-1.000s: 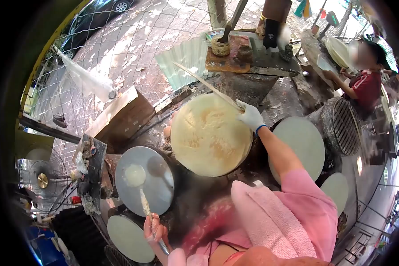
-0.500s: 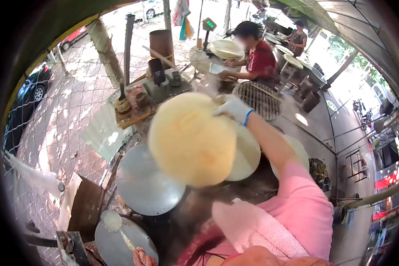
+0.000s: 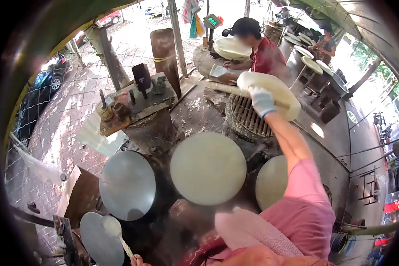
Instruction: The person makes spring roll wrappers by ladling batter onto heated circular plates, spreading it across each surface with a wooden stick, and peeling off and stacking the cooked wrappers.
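Over there, the gloved right hand [image 3: 262, 103] pinches a flatbread [image 3: 275, 88], which spreads around its fingertips above a round grate [image 3: 251, 116]. The left hand [image 3: 139, 260] is wrapped round a ladle [image 3: 112, 226], bowl ahead of it.

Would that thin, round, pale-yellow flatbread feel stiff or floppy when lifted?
Probably floppy: the flatbread bends near the white-gloved right hand. Likely light, since that hand alone holds it. Looking so thin, it may tear.
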Available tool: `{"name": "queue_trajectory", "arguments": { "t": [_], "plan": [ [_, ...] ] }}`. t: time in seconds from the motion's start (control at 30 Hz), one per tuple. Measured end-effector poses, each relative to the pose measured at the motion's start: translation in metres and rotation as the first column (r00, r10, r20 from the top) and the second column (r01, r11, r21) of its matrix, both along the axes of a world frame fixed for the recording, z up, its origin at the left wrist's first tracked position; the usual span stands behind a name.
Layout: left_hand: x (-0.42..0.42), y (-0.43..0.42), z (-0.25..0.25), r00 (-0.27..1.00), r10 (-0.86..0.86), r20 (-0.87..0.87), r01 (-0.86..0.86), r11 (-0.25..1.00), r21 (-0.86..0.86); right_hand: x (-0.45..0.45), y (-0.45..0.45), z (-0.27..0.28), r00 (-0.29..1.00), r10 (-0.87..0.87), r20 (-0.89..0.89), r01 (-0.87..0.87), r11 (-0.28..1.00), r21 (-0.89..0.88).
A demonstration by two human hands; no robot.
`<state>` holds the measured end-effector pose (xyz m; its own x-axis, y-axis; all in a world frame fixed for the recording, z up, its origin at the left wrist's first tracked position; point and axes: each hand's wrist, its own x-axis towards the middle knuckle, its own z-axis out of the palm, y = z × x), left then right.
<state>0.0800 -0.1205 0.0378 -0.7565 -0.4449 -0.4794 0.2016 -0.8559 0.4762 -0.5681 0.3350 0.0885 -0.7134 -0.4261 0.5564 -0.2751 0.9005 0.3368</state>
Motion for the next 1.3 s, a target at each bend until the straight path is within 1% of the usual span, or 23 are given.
{"name": "queue_trajectory", "arguments": {
  "t": [0.03,0.1,0.17,0.2,0.27,0.3,0.33,0.37,0.43,0.47,0.5,0.53,0.57,0.6,0.63,0.67,0.7,0.73,0.8,0.9,1.03,1.17,1.3],
  "plan": [
    [0.0,0.015,0.001,0.999,0.034,0.01,-0.034,0.999,-0.003,-0.002,0.007,-0.035,0.994,0.022,-0.107,-0.017,0.999,0.046],
    [-0.001,0.044,0.004,0.994,0.102,0.033,-0.103,0.995,0.015,-0.006,0.018,-0.109,0.995,-0.097,0.003,0.096,0.994,0.052],
    [0.004,0.067,0.006,0.985,0.164,0.05,-0.166,0.986,0.028,0.013,0.022,-0.147,0.977,-0.124,0.172,0.126,0.992,-0.005],
    [0.009,0.076,0.007,0.98,0.19,0.052,-0.192,0.981,0.03,0.025,0.02,-0.156,0.941,-0.127,0.313,0.176,0.975,-0.134],
    [0.025,0.092,0.01,0.971,0.238,0.024,-0.239,0.97,0.044,0.055,0.016,-0.145,0.915,-0.058,0.399,0.184,0.94,-0.286],
    [0.037,0.102,0.011,0.963,0.268,-0.002,-0.267,0.962,0.06,0.068,0.01,-0.132,0.899,0.002,0.438,0.171,0.918,-0.357],
    [0.052,0.113,0.011,0.956,0.292,-0.038,-0.288,0.953,0.088,0.071,0.007,-0.124,0.841,0.135,0.525,0.158,0.865,-0.476],
    [0.067,0.13,0.012,0.943,0.323,-0.079,-0.312,0.942,0.124,0.073,-0.003,-0.114,0.747,0.29,0.598,0.152,0.802,-0.578],
    [0.09,0.165,0.019,0.909,0.386,-0.161,-0.352,0.914,0.203,0.108,-0.051,-0.068,0.583,0.507,0.635,0.173,0.687,-0.706],
    [0.084,0.18,0.028,0.881,0.435,-0.186,-0.397,0.894,0.209,0.132,-0.082,-0.045,0.403,0.659,0.635,0.205,0.611,-0.765],
    [0.082,0.192,0.042,0.877,0.47,-0.094,-0.432,0.86,0.271,0.154,-0.111,-0.018,0.207,0.77,0.603,0.266,0.549,-0.792],
    [0.091,0.205,0.044,0.871,0.487,-0.063,-0.47,0.864,0.18,0.19,-0.14,0.011,0.089,0.799,0.595,0.28,0.553,-0.785],
    [0.104,0.219,0.048,0.872,0.484,-0.073,-0.471,0.87,0.145,0.237,-0.164,0.043,-0.024,0.807,0.59,0.304,0.568,-0.765],
    [0.124,0.235,0.047,0.883,0.47,0.011,-0.469,0.88,0.077,0.279,-0.182,0.073,-0.197,0.814,0.546,0.228,0.58,-0.782],
    [0.147,0.251,0.04,0.861,0.509,-0.003,-0.508,0.859,0.056,0.324,-0.196,0.103,-0.357,0.79,0.499,0.166,0.579,-0.798],
    [0.165,0.268,0.044,0.844,0.534,0.047,-0.535,0.845,0.014,0.378,-0.208,0.138,-0.493,0.753,0.436,0.114,0.553,-0.825],
    [0.188,0.285,0.042,0.824,0.566,0.041,-0.566,0.824,0.01,0.425,-0.213,0.16,-0.596,0.686,0.418,0.015,0.529,-0.848],
    [0.205,0.306,0.047,0.777,0.62,0.107,-0.625,0.781,0.013,0.469,-0.213,0.173,-0.681,0.607,0.409,-0.098,0.478,-0.873],
    [0.242,0.343,0.059,0.695,0.692,0.194,-0.708,0.706,0.016,0.554,-0.204,0.19,-0.807,0.432,0.403,-0.284,0.314,-0.906],
    [0.317,0.4,0.056,0.633,0.748,0.198,-0.767,0.641,0.033,0.693,-0.18,0.189,-0.881,0.189,0.434,-0.438,0.023,-0.899],
    [0.434,0.464,0.036,0.566,0.806,0.172,-0.824,0.56,0.091,0.872,-0.143,0.18,-0.867,-0.024,0.497,-0.468,-0.301,-0.831],
    [0.544,0.513,0.012,0.52,0.842,0.145,-0.852,0.497,0.166,1.028,-0.113,0.166,-0.808,-0.139,0.573,-0.441,-0.501,-0.744],
    [0.628,0.566,-0.012,0.412,0.9,0.142,-0.903,0.382,0.198,1.142,-0.091,0.153,-0.769,-0.22,0.6,-0.372,-0.61,-0.7]
  ]
}}
